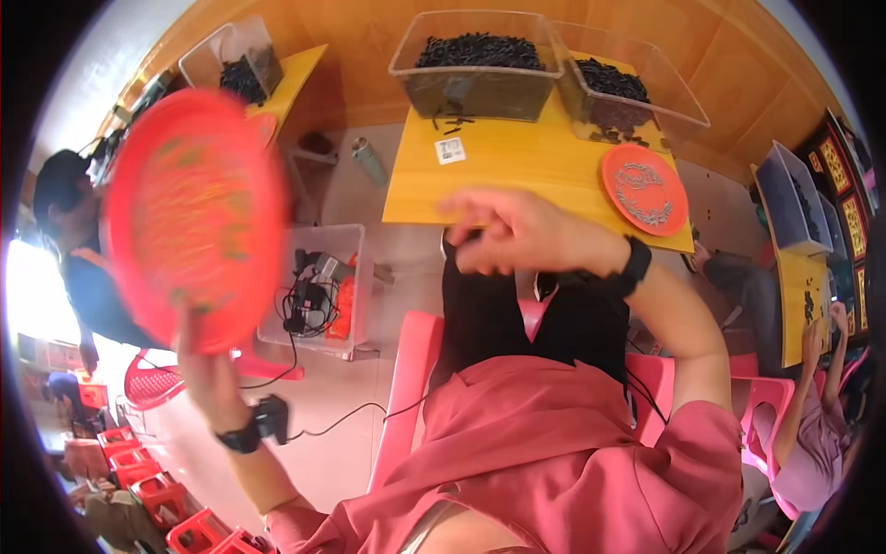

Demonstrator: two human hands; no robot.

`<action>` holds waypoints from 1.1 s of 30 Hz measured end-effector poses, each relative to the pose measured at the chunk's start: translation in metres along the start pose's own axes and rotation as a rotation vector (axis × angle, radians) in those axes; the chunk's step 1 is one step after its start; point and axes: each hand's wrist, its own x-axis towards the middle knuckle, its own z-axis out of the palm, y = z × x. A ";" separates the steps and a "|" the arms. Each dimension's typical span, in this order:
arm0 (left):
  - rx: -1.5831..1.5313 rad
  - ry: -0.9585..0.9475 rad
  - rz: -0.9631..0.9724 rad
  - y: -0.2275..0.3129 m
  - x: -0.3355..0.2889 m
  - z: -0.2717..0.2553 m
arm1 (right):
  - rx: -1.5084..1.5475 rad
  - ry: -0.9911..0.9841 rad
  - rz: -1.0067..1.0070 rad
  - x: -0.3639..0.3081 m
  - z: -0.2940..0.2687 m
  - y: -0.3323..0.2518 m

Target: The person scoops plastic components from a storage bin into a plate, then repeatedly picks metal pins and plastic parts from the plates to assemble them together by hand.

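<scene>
My left hand (205,369) grips the lower rim of a round red plastic plate (198,217), which is raised at the left and smeared by motion; a yellow and green pattern shows blurred on its face. My right hand (512,226) hovers over my lap by the table's near edge. Its fingers are loosely bent and apart, somewhat blurred, with nothing visible in them. To its right, a second red plate (685,210) lies on the yellow table (517,171), bearing many small silvery pieces.
Two clear plastic bins, a left one (475,97) and a right one (678,97), hold small black pieces at the table's back. A white printed card (450,150) lies nearby. On the floor stand a bottle (369,160) and a cable-filled bin (358,268). People sit at both sides.
</scene>
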 end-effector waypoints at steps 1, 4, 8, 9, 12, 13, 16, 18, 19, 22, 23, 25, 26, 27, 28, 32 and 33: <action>0.659 -0.141 0.164 -0.018 0.001 0.006 | 0.003 0.020 -0.010 0.003 -0.001 0.000; -0.082 -0.055 -0.252 -0.093 0.001 0.104 | 0.176 0.178 0.022 -0.002 -0.035 -0.036; -0.080 -0.201 -0.428 -0.123 0.044 0.158 | 0.206 0.483 -0.088 0.020 -0.076 -0.028; -0.111 -0.250 -0.429 -0.129 0.056 0.171 | 0.147 0.545 -0.060 0.023 -0.098 -0.026; -0.083 -0.358 -0.448 -0.141 0.097 0.190 | -0.049 0.700 -0.065 0.033 -0.152 -0.038; -0.035 -0.349 -0.499 -0.149 0.117 0.190 | -0.161 0.761 -0.072 0.035 -0.183 -0.042; 0.200 -0.252 -0.414 -0.179 0.165 0.196 | -0.442 0.839 -0.177 0.046 -0.227 -0.073; 0.417 -0.197 -0.284 -0.199 0.191 0.206 | -0.767 0.681 -0.659 0.042 -0.272 -0.071; 0.415 -0.191 -0.288 -0.209 0.206 0.203 | -0.766 0.674 -0.655 0.052 -0.271 -0.077; 0.630 -0.187 -0.230 -0.238 0.247 0.203 | -1.112 1.061 -0.145 0.088 -0.284 -0.081; 0.677 -0.180 -0.247 -0.248 0.258 0.205 | -1.116 1.058 -0.141 0.097 -0.293 -0.074; 0.744 -0.187 -0.271 -0.261 0.268 0.216 | -1.328 0.996 -0.039 0.111 -0.305 -0.061; 0.741 -0.188 -0.278 -0.267 0.271 0.222 | -1.351 0.993 -0.034 0.118 -0.309 -0.053; 0.727 -0.208 -0.257 -0.272 0.275 0.226 | -1.351 0.987 -0.030 0.125 -0.312 -0.046; 0.713 -0.229 -0.235 -0.276 0.279 0.227 | -1.346 0.972 0.008 0.132 -0.315 -0.040; 0.679 -0.319 -0.175 -0.287 0.289 0.221 | -1.327 0.965 0.083 0.147 -0.329 -0.011; 0.636 -0.325 -0.172 -0.285 0.286 0.224 | -1.326 0.960 0.090 0.146 -0.333 -0.009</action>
